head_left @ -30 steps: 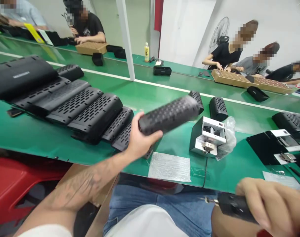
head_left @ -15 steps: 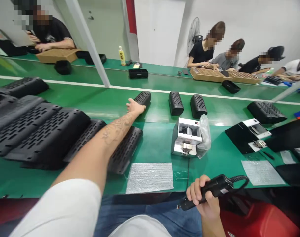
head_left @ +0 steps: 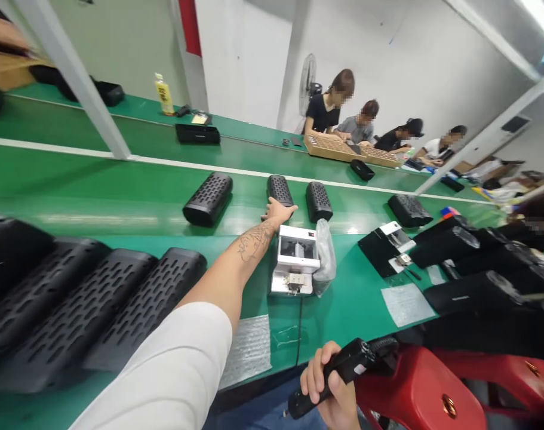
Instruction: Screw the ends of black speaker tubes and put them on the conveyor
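My left arm is stretched across the bench. My left hand [head_left: 278, 210] is at the near end of a black perforated housing [head_left: 279, 187], thumb and fingers spread; whether it touches the housing I cannot tell. One similar housing [head_left: 209, 197] lies to the left, another [head_left: 319, 202] to the right. My right hand [head_left: 328, 382] is wrapped round a black electric screwdriver [head_left: 351, 362], low at the bench's front edge, its tip pointing down to the left. Just below my left hand stands a white and black screw feeder [head_left: 296, 260] with a clear plastic bag [head_left: 325, 257] against its side.
Larger perforated black covers [head_left: 159, 304] lie in a row at left. A sheet of bubble wrap [head_left: 249, 349] is partly under my arm. A second screw feeder [head_left: 386, 248] and red stools [head_left: 424, 382] are at right. Several people [head_left: 323, 113] work across the line beside a metal post [head_left: 81, 83].
My left hand has gone from beside the leftmost small housing to the middle one. My view has turned to the right. The screwdriver stays in my right hand.
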`<state>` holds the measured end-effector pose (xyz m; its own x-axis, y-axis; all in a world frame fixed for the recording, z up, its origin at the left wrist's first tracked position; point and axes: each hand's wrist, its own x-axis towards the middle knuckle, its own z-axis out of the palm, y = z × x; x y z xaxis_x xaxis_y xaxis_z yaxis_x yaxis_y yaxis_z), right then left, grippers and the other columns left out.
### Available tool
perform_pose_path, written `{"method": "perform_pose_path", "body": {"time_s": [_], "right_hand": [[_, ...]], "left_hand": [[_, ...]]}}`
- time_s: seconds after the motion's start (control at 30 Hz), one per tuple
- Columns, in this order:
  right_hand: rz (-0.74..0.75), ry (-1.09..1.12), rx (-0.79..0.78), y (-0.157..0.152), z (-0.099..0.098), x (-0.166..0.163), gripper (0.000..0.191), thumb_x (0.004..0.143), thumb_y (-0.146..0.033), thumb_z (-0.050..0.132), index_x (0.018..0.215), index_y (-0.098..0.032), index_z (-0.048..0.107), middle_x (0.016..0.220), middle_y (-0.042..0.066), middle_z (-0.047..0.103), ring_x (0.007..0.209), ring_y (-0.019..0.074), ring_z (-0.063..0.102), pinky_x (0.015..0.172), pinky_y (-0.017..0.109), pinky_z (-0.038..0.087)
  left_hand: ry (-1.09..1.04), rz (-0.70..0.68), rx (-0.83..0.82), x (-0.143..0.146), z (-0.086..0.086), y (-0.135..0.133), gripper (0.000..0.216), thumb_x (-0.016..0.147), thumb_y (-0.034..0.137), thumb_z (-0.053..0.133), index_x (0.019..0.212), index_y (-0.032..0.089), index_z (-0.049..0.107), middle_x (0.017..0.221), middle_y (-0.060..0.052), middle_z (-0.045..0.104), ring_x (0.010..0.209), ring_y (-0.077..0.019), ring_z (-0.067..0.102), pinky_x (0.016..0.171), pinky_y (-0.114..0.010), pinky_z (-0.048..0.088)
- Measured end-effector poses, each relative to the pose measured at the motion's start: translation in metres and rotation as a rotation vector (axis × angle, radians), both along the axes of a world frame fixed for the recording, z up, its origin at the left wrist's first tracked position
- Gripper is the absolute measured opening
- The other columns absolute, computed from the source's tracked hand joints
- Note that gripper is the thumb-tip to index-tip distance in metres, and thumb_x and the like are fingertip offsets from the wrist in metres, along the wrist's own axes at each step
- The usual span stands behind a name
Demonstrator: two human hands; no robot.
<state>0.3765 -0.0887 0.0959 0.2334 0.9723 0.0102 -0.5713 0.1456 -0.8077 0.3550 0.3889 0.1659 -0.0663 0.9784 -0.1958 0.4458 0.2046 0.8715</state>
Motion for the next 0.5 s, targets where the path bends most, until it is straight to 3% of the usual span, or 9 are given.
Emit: {"method": "perform_pose_path", "body": {"time_s": [0.1,0.23,0.37,0.43,0.5], "right_hand": [[-0.054,-0.053,-0.048,-0.023,-0.005,0.001,0.039,0.103,-0.065,0.082,0.108,-0.032,0.063,0.067,-0.01,0.05,0.048,0.0095,0.043,0.06,0.03,0.05],[-0.122,-0.093,-0.086,-0.032,-0.008,0.002,0.035,0.102,-0.058,0.086,0.109,-0.029,0.068,0.068,-0.009,0.059,0.047,0.0101,0.051,0.058,0.031,0.054],[-0.276,-0.165,-0.039,-0.006,0.01,0.008,0.028,0.101,-0.046,0.09,0.11,-0.026,0.072,0.07,-0.007,0.067,0.051,0.0115,0.062,0.061,0.031,0.061],[-0.37,-0.234,0.022,0.019,0.03,0.012,0.029,0.1,-0.044,0.093,0.11,-0.025,0.072,0.068,-0.008,0.068,0.053,0.0119,0.065,0.063,0.031,0.063],[-0.45,-0.306,0.106,0.052,0.054,0.018,0.033,0.097,-0.043,0.096,0.109,-0.025,0.071,0.066,-0.009,0.066,0.052,0.0126,0.066,0.062,0.031,0.063]], "left_hand": [[-0.114,0.008,-0.034,-0.008,0.009,-0.006,0.114,0.074,0.049,0.109,0.164,0.014,0.047,0.17,-0.036,0.06,0.16,-0.0434,0.063,0.131,-0.054,0.049],[-0.246,-0.039,-0.09,-0.066,0.045,-0.018,0.093,0.073,0.055,0.108,0.147,0.019,0.064,0.141,-0.023,0.082,0.134,-0.0406,0.079,0.116,-0.059,0.064],[-0.349,-0.121,-0.167,-0.164,0.083,-0.061,0.066,0.075,0.063,0.1,0.119,0.02,0.076,0.11,-0.016,0.087,0.107,-0.0398,0.086,0.097,-0.063,0.074],[-0.397,-0.168,-0.185,-0.225,0.091,-0.1,0.063,0.068,0.061,0.1,0.111,0.02,0.08,0.107,-0.015,0.087,0.104,-0.0387,0.087,0.094,-0.061,0.076],[-0.463,-0.273,-0.114,-0.287,0.089,-0.151,0.075,0.054,0.062,0.106,0.114,0.021,0.084,0.107,-0.013,0.088,0.101,-0.0386,0.087,0.093,-0.06,0.078]]}}
